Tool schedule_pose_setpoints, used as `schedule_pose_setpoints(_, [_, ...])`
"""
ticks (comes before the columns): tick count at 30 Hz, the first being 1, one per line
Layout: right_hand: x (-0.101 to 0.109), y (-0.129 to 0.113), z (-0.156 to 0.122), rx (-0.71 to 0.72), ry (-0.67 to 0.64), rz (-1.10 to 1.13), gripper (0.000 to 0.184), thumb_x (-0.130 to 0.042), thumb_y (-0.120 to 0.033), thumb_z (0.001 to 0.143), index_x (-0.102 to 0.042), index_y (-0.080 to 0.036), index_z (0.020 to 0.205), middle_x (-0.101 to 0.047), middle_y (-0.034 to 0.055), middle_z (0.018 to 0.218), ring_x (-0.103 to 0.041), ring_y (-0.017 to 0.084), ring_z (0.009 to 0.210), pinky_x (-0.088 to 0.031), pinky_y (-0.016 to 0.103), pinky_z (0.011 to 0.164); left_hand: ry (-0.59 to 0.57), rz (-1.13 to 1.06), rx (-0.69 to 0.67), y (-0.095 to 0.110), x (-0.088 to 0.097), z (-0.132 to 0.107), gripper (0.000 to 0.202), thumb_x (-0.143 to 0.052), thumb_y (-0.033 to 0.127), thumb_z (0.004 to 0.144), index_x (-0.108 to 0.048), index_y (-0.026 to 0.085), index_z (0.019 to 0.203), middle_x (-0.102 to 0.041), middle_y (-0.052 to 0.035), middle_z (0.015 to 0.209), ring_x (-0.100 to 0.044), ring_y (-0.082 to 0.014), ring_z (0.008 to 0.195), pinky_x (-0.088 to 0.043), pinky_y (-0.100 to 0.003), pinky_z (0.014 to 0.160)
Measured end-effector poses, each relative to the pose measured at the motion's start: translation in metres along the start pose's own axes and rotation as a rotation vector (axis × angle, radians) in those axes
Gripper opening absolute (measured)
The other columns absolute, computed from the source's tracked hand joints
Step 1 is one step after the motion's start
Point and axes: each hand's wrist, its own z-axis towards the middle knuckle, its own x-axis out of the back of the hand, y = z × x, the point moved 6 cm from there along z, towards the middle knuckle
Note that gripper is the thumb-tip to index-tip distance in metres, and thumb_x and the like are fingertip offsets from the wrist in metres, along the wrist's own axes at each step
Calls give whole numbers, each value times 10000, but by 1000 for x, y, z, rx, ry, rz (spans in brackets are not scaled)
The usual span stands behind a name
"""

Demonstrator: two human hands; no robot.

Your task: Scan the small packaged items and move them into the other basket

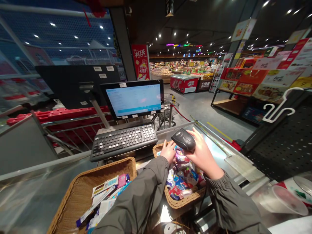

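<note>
My right hand (203, 152) is closed around a black handheld barcode scanner (183, 139), held above a wicker basket (174, 204). Colourful wrapped snack packets (181, 183) fill that basket. At its far left side, my left hand (168, 152) reaches in with bent fingers among the packets. Its fingertips are partly hidden, and whatever they grip cannot be made out. To the left of my arms stands a larger wicker basket (70, 198) with several flat packets (104, 198) lying in its near right part.
A black keyboard (124, 139) and a lit monitor (135, 100) stand behind the baskets on the metal counter (48, 175). Another screen (78, 86) faces away at left. Clear plastic tubs (280, 201) sit at lower right, near a dark perforated panel (280, 139) with white hooks.
</note>
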Motion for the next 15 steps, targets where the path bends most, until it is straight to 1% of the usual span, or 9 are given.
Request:
schedule_pose_setpoints(3, [0,2,-1,-4,10,1,475,-592,-271,716,-578,-173,1181,-525,167,1365,-295,381,1434,-250,644,1140,103,-14,6,-14,10,-4,174,-605,261,786,-759,184,817,-562,-131,1376,-323,-354,1408,-53,-649,1180])
schedule_pose_setpoints(7, [1,0,-2,-5,19,-4,456,-589,-284,728,-582,-188,1174,-532,158,1356,-295,374,1435,-252,642,1139,174,-29,-13,-30,27,-12,130,-622,221,759,-749,198,740,-509,-83,1452,-297,-353,1428,-74,-688,1156])
schedule_pose_setpoints(10, [3,-2,-2,-12,25,-13,492,-585,-266,715,-564,-187,1200,-530,158,1361,-298,383,1432,-246,650,1136,235,-28,-6,-40,44,-21,135,-614,225,766,-730,196,704,-499,-72,1466,-288,-346,1438,-80,-701,1144])
schedule_pose_setpoints(13, [3,-5,-2,-13,33,-20,514,-582,-257,710,-551,-185,1218,-532,157,1362,-297,388,1433,-243,651,1136,279,-14,-5,-42,55,-31,151,-618,263,789,-725,199,704,-500,-72,1467,-276,-343,1446,-65,-699,1144])
schedule_pose_setpoints(15, [2,-8,-2,-5,32,-19,512,-583,-256,708,-554,-188,1214,-534,156,1362,-294,385,1435,-248,644,1136,257,11,-34,-37,52,-36,146,-621,270,807,-735,204,745,-465,-69,1498,-255,-335,1457,-43,-688,1152])
